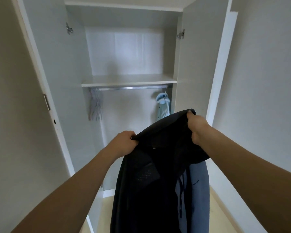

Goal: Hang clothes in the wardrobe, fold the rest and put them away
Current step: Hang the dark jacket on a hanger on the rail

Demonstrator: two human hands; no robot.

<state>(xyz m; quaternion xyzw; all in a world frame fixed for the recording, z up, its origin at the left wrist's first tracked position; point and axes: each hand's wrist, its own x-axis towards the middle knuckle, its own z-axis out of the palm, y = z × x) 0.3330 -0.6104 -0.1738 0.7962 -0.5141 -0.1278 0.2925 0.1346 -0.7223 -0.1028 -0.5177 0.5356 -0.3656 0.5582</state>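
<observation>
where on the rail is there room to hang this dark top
The rail is bare between the empty hangers at its left end and the light blue garment at its right end. Both ends are crowded. The shelf above is bare too.
</observation>
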